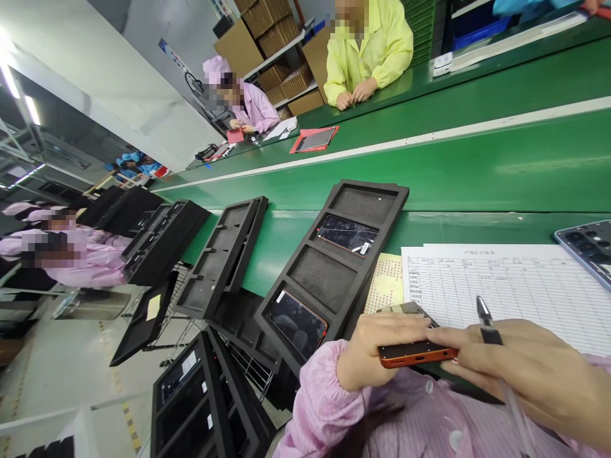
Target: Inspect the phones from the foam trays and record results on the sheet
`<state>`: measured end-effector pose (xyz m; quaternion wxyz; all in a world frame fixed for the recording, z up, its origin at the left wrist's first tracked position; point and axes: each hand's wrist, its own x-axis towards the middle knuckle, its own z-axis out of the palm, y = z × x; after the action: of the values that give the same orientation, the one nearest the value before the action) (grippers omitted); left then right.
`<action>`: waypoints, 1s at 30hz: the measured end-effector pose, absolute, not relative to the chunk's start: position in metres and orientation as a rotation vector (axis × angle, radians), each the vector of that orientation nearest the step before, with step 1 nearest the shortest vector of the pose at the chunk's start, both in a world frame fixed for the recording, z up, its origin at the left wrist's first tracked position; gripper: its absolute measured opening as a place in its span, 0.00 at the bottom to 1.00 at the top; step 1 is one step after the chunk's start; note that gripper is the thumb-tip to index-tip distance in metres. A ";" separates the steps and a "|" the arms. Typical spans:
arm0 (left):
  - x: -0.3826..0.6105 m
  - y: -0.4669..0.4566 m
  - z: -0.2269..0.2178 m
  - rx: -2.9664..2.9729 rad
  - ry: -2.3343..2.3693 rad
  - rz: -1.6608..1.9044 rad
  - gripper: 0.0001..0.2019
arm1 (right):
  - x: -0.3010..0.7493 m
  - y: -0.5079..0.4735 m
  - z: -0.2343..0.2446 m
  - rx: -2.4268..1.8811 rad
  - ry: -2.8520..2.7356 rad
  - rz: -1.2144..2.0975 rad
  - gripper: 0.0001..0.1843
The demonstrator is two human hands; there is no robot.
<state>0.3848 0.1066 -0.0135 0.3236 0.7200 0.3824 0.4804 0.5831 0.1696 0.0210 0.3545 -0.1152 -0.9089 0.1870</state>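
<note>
My left hand (377, 346) and my right hand (525, 375) together grip an orange-edged phone (415, 353), held edge-on just above my pink sleeves. A pen (487, 318) is tucked between the fingers of my right hand, its tip pointing up. Just ahead, a black foam tray (329, 273) with several pockets lies on the green bench; two of its pockets hold phones (298, 321), and the other two show bare foam. A printed form sheet (506, 286) lies under my right hand.
Another phone (587, 245) lies at the right edge. A second foam tray (224, 254) and stacked trays (157, 242) sit to the left. A green conveyor (477, 165) runs across. Co-workers in pink (248, 102) and yellow (367, 51) sit opposite, and another in pink is at the left (71, 254).
</note>
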 end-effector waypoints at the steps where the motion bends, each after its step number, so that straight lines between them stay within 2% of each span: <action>1: 0.386 0.108 -0.016 1.870 0.985 1.284 0.14 | 0.585 0.169 0.020 -0.280 -2.375 0.459 0.15; 8: 0.394 0.112 -0.033 1.759 0.811 1.482 0.14 | 0.596 0.168 0.007 -0.242 -2.399 0.412 0.13; 11: 0.393 0.113 -0.036 1.811 0.792 1.466 0.16 | 0.600 0.165 0.001 -0.236 -2.378 0.419 0.10; 18: 0.387 0.111 -0.049 1.984 0.862 1.370 0.18 | 0.602 0.160 -0.001 -0.256 -2.369 0.448 0.12; 26: 0.389 0.112 -0.043 1.981 0.831 1.490 0.15 | 0.600 0.166 0.007 -0.195 -2.348 0.370 0.10; 30: 0.391 0.111 -0.037 1.910 0.774 1.522 0.15 | 0.596 0.160 0.009 -0.319 -2.289 0.484 0.10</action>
<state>0.3909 0.1110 -0.0370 0.2855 0.7145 0.2896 0.5693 0.5959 0.1598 0.0095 0.3803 -0.1248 -0.8966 0.1894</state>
